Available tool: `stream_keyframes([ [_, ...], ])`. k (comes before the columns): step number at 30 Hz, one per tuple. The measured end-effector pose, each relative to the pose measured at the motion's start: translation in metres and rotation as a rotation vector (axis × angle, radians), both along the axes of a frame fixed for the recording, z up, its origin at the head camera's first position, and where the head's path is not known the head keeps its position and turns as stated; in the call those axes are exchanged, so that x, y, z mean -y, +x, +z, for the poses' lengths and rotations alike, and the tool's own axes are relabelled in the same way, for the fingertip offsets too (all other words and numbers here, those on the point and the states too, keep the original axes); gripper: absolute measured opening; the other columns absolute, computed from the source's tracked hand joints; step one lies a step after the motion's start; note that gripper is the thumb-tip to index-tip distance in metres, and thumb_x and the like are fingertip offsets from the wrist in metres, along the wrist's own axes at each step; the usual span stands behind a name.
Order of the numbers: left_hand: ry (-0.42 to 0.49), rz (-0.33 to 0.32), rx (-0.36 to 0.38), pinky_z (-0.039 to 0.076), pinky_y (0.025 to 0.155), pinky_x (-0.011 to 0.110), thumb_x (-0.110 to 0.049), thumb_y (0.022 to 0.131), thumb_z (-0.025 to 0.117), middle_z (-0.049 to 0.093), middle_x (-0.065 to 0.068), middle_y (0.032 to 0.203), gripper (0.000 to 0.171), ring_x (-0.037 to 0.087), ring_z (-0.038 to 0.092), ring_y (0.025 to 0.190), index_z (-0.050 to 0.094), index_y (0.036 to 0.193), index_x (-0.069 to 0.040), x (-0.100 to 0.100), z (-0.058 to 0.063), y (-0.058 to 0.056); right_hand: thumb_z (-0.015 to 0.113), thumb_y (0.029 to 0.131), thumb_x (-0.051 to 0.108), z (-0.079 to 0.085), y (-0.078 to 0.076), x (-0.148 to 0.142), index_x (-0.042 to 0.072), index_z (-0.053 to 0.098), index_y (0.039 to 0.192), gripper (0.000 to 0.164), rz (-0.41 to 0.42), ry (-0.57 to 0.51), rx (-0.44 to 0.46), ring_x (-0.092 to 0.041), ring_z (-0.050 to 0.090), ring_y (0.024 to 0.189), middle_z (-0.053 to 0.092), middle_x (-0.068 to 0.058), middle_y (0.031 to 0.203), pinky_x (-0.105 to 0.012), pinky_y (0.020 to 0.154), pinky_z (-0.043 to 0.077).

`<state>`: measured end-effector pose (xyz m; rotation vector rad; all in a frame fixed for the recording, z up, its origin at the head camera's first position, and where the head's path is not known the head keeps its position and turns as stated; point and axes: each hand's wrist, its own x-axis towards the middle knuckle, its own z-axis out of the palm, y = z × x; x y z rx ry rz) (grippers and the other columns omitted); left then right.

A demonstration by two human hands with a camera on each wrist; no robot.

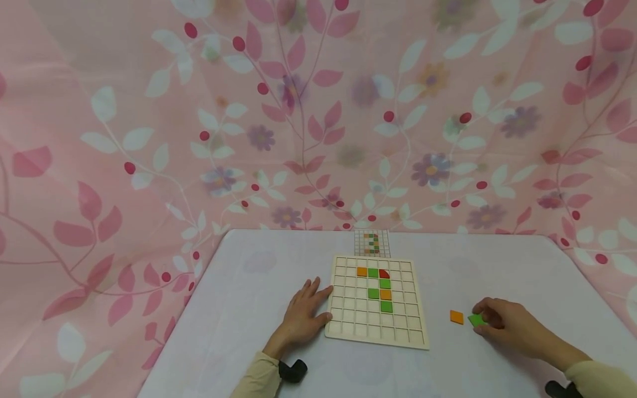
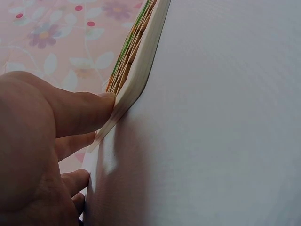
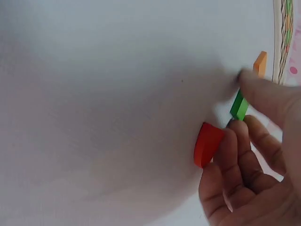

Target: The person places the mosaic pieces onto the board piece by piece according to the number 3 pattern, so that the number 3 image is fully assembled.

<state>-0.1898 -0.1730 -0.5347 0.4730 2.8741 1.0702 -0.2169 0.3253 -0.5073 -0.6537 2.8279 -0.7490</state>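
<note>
A pale wooden grid board (image 1: 348, 326) lies on the table, with green, orange and red tiles in some cells. My left hand (image 1: 302, 314) rests at its left edge, fingers spread; in the left wrist view the thumb (image 2: 89, 110) touches the board's side. Off to the right of the board, my right hand (image 1: 512, 327) holds a green tile (image 1: 476, 320) between thumb and fingers. An orange square tile (image 1: 456, 317) lies just left of it. In the right wrist view, a red tile with a curved side (image 3: 207, 145) sits by the other fingertips; the hand hides it from the head view.
Behind the board stands a small card (image 1: 372, 244) printed with a grid and a coloured tile pattern. A white cloth (image 1: 249, 276) covers the table, and a pink floral curtain (image 1: 318, 138) hangs behind it.
</note>
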Motion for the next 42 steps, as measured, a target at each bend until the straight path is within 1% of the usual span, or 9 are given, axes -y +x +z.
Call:
stream_keyframes([
  [4, 0.002, -0.003, -0.004, 0.017, 0.125, 0.073, -0.024, 0.1, 0.068, 0.03, 0.027, 0.171, 0.061, 0.05, 0.018, 0.162, 0.051, 0.157, -0.008, 0.0, 0.0, 0.0, 0.089, 0.085, 0.037, 0.002, 0.004, -0.001, 0.009, 0.067, 0.119, 0.049, 0.018, -0.032, -0.006, 0.002, 0.05, 0.077, 0.061, 0.006, 0.093, -0.019, 0.064, 0.05],
  [10, -0.003, -0.001, -0.007, 0.017, 0.125, 0.074, -0.024, 0.101, 0.068, 0.03, 0.026, 0.172, 0.061, 0.05, 0.019, 0.162, 0.051, 0.157, -0.01, 0.0, -0.003, -0.001, 0.093, 0.079, 0.041, 0.004, 0.005, -0.014, 0.011, 0.069, 0.114, 0.052, -0.068, 0.084, -0.079, 0.004, 0.053, 0.083, 0.065, 0.005, 0.097, -0.022, 0.072, 0.054],
  [12, -0.012, -0.001, -0.013, 0.018, 0.124, 0.073, -0.024, 0.101, 0.068, 0.03, 0.026, 0.172, 0.061, 0.05, 0.019, 0.161, 0.052, 0.157, -0.01, 0.001, -0.003, -0.002, 0.091, 0.08, 0.044, 0.004, 0.005, -0.019, 0.011, 0.069, 0.11, 0.049, -0.098, 0.127, -0.064, 0.002, 0.052, 0.081, 0.065, 0.005, 0.094, -0.022, 0.071, 0.053],
  [16, -0.011, -0.003, -0.011, 0.017, 0.125, 0.073, -0.024, 0.101, 0.068, 0.029, 0.026, 0.172, 0.061, 0.049, 0.019, 0.162, 0.051, 0.158, -0.01, 0.001, -0.003, -0.002, 0.085, 0.087, 0.047, 0.003, 0.006, -0.026, 0.012, 0.068, 0.104, 0.042, -0.146, 0.178, 0.023, -0.002, 0.047, 0.075, 0.06, 0.005, 0.087, -0.022, 0.064, 0.046],
  [19, 0.001, -0.001, -0.017, 0.017, 0.125, 0.073, -0.024, 0.101, 0.068, 0.03, 0.026, 0.171, 0.061, 0.05, 0.019, 0.161, 0.052, 0.157, -0.009, 0.001, -0.001, -0.002, 0.083, 0.09, 0.044, 0.002, 0.009, -0.029, 0.014, 0.067, 0.103, 0.037, -0.143, 0.158, 0.045, 0.0, 0.046, 0.071, 0.058, 0.006, 0.082, -0.022, 0.062, 0.043],
  [23, 0.006, -0.002, -0.024, 0.018, 0.124, 0.074, -0.023, 0.1, 0.069, 0.031, 0.028, 0.17, 0.061, 0.05, 0.02, 0.161, 0.053, 0.156, -0.007, 0.001, 0.0, -0.001, 0.084, 0.09, 0.039, 0.002, 0.014, -0.032, 0.013, 0.067, 0.107, 0.035, -0.13, 0.117, 0.032, 0.003, 0.046, 0.07, 0.057, 0.007, 0.081, -0.021, 0.063, 0.045],
  [32, 0.006, -0.001, -0.019, 0.018, 0.124, 0.074, -0.023, 0.1, 0.069, 0.031, 0.027, 0.171, 0.061, 0.05, 0.02, 0.161, 0.052, 0.156, -0.008, 0.001, -0.002, 0.0, 0.084, 0.092, 0.027, 0.001, 0.018, -0.034, 0.009, 0.072, 0.114, 0.03, -0.089, 0.043, 0.118, 0.005, 0.053, 0.078, 0.071, 0.007, 0.098, -0.017, 0.071, 0.055],
  [37, 0.006, 0.0, -0.021, 0.018, 0.125, 0.073, -0.024, 0.1, 0.069, 0.031, 0.027, 0.17, 0.061, 0.05, 0.02, 0.161, 0.052, 0.156, -0.008, 0.001, -0.002, 0.001, 0.082, 0.093, 0.021, 0.0, 0.019, -0.035, 0.011, 0.072, 0.112, 0.024, -0.015, 0.009, 0.059, 0.008, 0.055, 0.081, 0.074, 0.006, 0.102, -0.017, 0.071, 0.055],
  [42, 0.007, 0.001, -0.015, 0.017, 0.126, 0.072, -0.024, 0.1, 0.069, 0.03, 0.026, 0.171, 0.061, 0.049, 0.019, 0.162, 0.052, 0.157, -0.009, 0.001, -0.003, 0.0, 0.083, 0.091, 0.012, -0.012, 0.025, -0.031, 0.015, 0.07, 0.114, 0.026, 0.022, -0.098, -0.097, 0.005, 0.05, 0.071, 0.061, 0.017, 0.084, -0.018, 0.06, 0.046],
])
